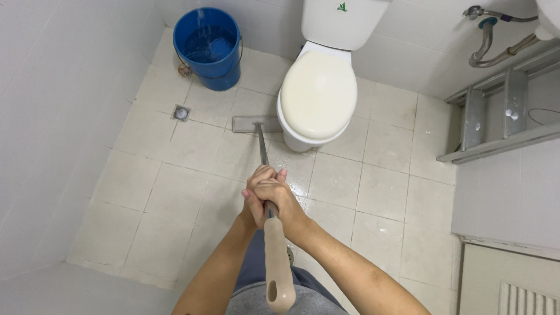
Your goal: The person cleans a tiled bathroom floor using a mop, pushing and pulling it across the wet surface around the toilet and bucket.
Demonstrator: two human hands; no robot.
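Note:
Both my hands grip one flat mop. My left hand (256, 192) and my right hand (284, 205) are wrapped together around the metal pole just above its beige handle (278, 262). The pole (262, 149) runs forward to a grey flat mop head (252, 123), which lies on the wet tiled floor against the left base of a white toilet (318, 93) with its lid closed.
A blue bucket (210, 46) holding water stands in the far left corner. A floor drain (181, 112) sits near it. Metal shelf bars (496, 111) and pipes (496, 41) line the right wall. White tiled walls close in on both sides.

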